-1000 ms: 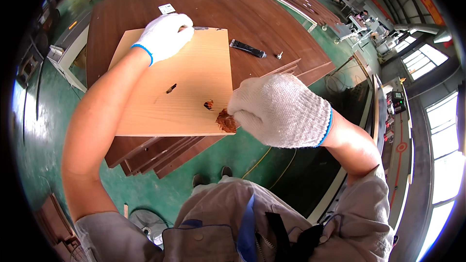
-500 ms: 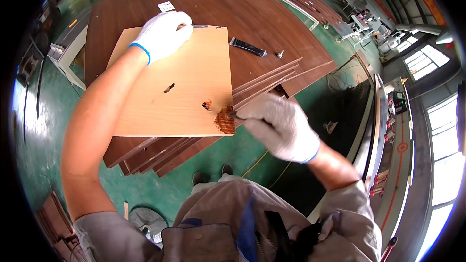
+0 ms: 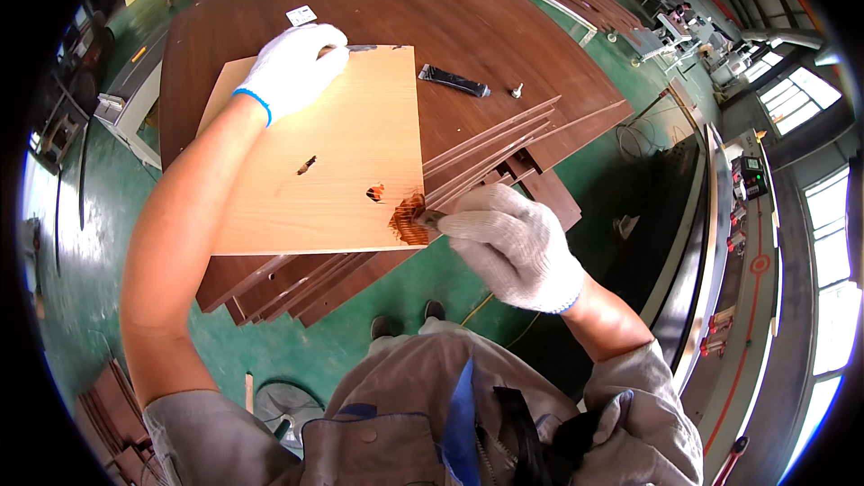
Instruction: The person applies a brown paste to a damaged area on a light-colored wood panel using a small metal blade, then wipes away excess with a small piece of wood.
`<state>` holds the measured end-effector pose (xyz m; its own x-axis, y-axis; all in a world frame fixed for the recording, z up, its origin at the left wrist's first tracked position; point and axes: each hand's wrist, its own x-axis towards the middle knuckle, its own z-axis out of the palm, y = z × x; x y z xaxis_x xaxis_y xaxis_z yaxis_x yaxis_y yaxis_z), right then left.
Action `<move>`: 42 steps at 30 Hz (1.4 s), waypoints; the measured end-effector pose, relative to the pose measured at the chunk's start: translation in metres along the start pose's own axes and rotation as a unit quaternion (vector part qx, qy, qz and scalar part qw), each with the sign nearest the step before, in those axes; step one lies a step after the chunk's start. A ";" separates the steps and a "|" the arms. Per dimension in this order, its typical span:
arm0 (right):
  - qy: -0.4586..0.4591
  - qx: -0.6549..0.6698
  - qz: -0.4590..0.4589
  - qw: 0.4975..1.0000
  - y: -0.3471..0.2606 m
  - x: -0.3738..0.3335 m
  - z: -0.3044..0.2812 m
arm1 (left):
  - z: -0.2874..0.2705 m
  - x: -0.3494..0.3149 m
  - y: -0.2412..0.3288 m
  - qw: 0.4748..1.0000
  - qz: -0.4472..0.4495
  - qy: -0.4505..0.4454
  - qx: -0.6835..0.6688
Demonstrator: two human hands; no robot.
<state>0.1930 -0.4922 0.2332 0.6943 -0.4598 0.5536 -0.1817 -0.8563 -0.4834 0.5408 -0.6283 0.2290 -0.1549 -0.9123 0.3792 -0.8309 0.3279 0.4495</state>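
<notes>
A light wood-coloured board lies on a stack of dark brown panels. My left hand, in a white knit glove, is closed over its far edge, thumb and finger curled together by a dark grey smear. My gloved right hand pinches a small, flat, dark-tipped tool at the near right corner. The tool's tip meets a ridged patch of reddish-brown paste there. Most of the tool is hidden in my fingers. A smaller orange-and-black smear and a brown streak mark the board.
Beyond the board, a black squeezed tube and its small pale cap rest on the brown panels, near a white label. A long machine stands at right. A round-based stand is on the green floor.
My right hand and the tool have shifted slightly down against the paste patch. The whole scene sits a little differently as my head turned. My left hand keeps its place on the board.
</notes>
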 end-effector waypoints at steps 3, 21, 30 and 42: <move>0.003 -0.010 -0.006 1.000 0.008 0.000 0.000 | 0.001 0.003 -0.001 1.000 0.020 0.018 0.009; -0.273 -0.177 0.036 0.945 -0.028 0.089 -0.026 | -0.002 0.004 0.001 1.000 -0.002 -0.005 0.016; -0.290 -0.145 0.023 0.946 -0.023 0.099 -0.047 | 0.002 0.004 -0.006 1.000 0.004 0.004 0.014; -0.271 -0.159 0.016 0.949 -0.020 0.089 -0.046 | 0.004 0.003 -0.009 1.000 0.016 0.024 0.009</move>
<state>0.2264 -0.5262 0.3233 0.9256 -0.3720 0.0706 -0.3496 -0.9113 -0.2176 0.5461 -0.6346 0.2227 -0.1566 -0.8881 0.4321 -0.8355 0.3525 0.4215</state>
